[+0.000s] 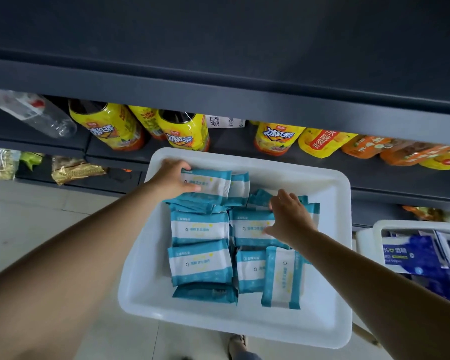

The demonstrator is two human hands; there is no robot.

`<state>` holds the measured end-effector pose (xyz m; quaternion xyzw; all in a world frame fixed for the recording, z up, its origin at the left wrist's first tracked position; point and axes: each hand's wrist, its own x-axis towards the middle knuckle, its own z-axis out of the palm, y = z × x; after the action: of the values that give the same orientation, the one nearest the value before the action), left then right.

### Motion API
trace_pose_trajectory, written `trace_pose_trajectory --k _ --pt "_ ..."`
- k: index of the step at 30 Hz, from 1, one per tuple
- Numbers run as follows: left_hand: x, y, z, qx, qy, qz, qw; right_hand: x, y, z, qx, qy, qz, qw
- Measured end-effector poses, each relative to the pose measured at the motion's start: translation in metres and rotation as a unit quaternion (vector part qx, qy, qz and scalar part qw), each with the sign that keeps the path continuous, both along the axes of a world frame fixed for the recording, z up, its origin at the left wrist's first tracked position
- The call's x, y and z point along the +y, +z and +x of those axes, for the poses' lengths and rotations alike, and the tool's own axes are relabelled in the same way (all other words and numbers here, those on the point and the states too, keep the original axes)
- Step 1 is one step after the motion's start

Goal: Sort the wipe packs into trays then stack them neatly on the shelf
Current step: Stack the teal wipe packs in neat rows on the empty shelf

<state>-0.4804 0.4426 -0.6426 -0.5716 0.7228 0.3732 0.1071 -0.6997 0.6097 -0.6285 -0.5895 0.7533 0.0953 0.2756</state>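
White tray, teal wipe packs: our left hand grips the top pack; right hand presses flat, fingers straight. Risk: loose pile slides, rows skew.

"冰红茶" on yellow bottles

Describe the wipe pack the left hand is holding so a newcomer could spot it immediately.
Start at the big white tray in the middle, filled with teal-and-white wipe packs. Go to its far left corner, where the left hand grips the held pack by its short end. Unlike its neighbours, it sits on top of the pile, nearest the shelf of yellow bottles.
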Motion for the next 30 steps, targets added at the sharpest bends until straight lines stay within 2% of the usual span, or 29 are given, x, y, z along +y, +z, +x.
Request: trace_pose_trajectory --k 6,9,12,14,17,22,30 --pt "0.015 0.006 -0.001 0.047 0.122 0.016 0.991 -0.002 -0.001 0.010 0.032 -0.007 -0.002 0.999" --pt "0.028 0.011 0.005 0.105 0.255 0.027 0.961 0.003 -0.001 0.012 -0.013 -0.045 -0.026 0.999" --pt "0.039 0.013 0.015 0.188 0.328 0.095 0.921 0.011 0.003 0.020 -0.061 -0.095 -0.032 0.993" --pt "0.045 0.018 0.019 0.223 0.345 0.124 0.903 0.013 0.005 0.021 -0.081 -0.124 -0.043 0.988" --pt "0.050 0.029 0.023 0.233 0.361 0.124 0.894 0.015 0.017 0.019 -0.100 -0.183 -0.075 0.975" --pt "0.063 0.057 0.033 0.267 0.362 0.116 0.886 0.021 0.060 0.021 -0.170 -0.294 -0.141 0.930" --pt "0.087 0.161 0.054 0.318 0.352 0.082 0.876 0.047 0.166 0.038 -0.266 -0.365 -0.229 0.863"
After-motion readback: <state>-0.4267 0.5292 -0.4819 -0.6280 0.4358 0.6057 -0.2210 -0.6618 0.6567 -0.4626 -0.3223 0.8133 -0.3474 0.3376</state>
